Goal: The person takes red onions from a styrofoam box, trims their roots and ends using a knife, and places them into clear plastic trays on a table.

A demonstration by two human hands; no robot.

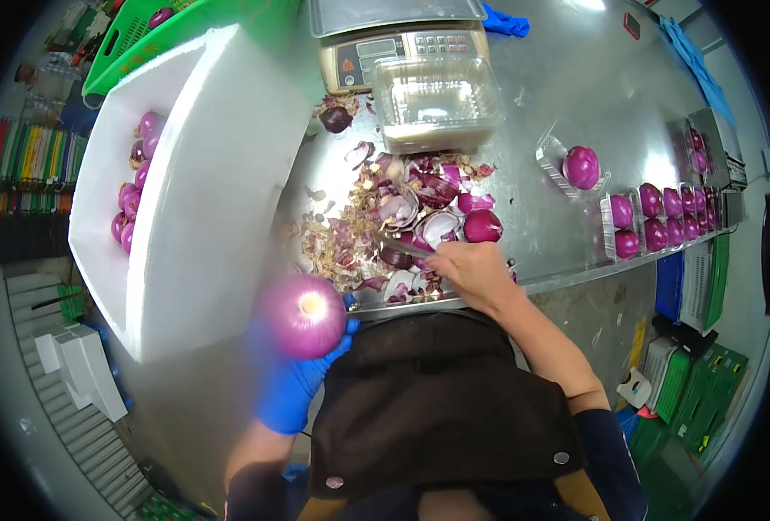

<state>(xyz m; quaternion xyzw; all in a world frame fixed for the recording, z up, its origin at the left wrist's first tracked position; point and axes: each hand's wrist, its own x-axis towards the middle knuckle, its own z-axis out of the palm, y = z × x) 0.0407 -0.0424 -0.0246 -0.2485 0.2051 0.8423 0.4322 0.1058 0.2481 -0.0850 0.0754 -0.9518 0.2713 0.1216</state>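
Note:
My left hand (296, 382), in a blue glove, is closed around a peeled red onion (305, 318), held up near the camera with its pale cut end showing. My right hand (474, 271) is bare and grips a knife (404, 247), its blade pointing left over the peelings. Below the blade lies a heap of onion skins (359, 227), papery and purple, spread on the steel table (541, 174). A dark red onion (483, 226) rests at the right side of the heap, just beyond my right hand.
A white foam box (215, 200) with several onions stands left, before a green basket (185, 39). A scale (402, 52) sits behind stacked clear trays (437, 104). One onion (581, 168) lies in a clear tray; packed onions (654, 234) line the right edge. A blue glove (506, 22) lies behind.

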